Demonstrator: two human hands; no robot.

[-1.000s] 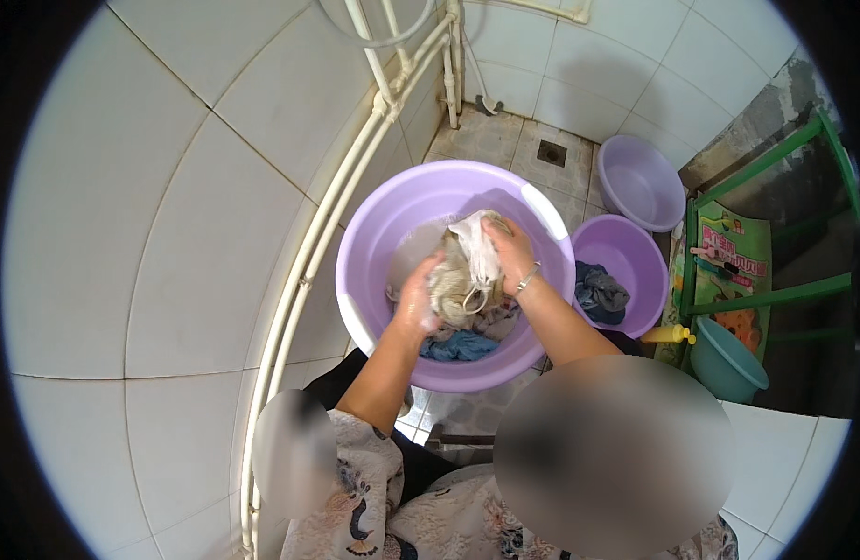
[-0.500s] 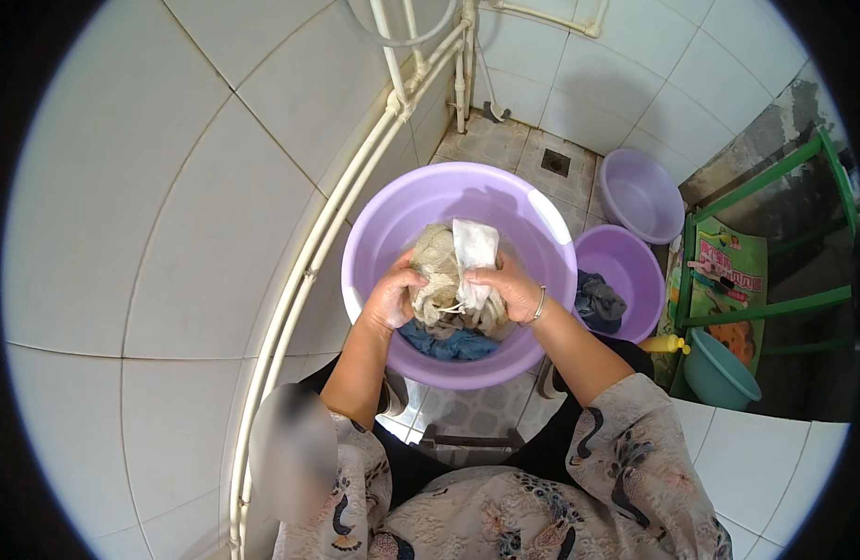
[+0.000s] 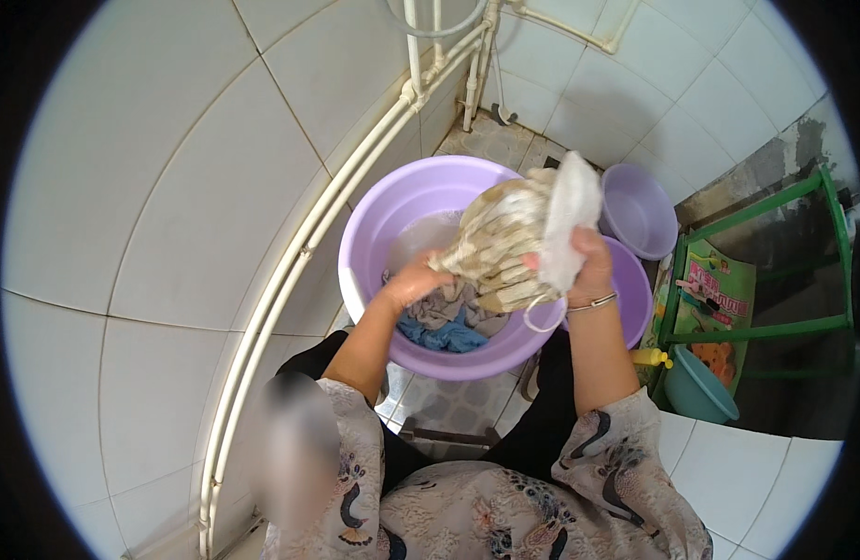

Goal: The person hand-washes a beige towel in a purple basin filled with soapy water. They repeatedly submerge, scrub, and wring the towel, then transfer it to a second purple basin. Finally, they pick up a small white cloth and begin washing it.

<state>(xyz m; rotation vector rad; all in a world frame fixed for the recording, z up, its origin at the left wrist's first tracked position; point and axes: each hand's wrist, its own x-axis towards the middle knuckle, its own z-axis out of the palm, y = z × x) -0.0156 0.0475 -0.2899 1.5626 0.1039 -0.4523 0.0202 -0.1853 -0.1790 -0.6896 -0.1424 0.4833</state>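
A beige-and-white patterned garment (image 3: 495, 245) with a wide white band (image 3: 568, 224) and a looped white cord (image 3: 544, 315) is stretched above a large lilac basin (image 3: 355, 229). At its gathered lower left end, the cloth is pinched in my left hand (image 3: 414, 281). My right hand (image 3: 593, 264), with a bracelet at the wrist, grips the white band over the basin's right side; the cloth partly hides its fingers. Below, greyish-brown cloth (image 3: 436, 308) and blue cloth (image 3: 448, 335) lie in the basin, beside cloudy water (image 3: 420, 235).
To the right stand a purple basin (image 3: 635, 294), a pale lilac basin (image 3: 643, 213) and a teal bowl (image 3: 699, 387). A yellow bottle top (image 3: 650, 357) pokes out near a green metal frame (image 3: 766, 331). Cream pipes (image 3: 308, 245) run along the tiled wall at left.
The garment, bunched between both hands over the basin before, is now spread out and raised. My right hand has moved right with the white band; my left stays over the basin.
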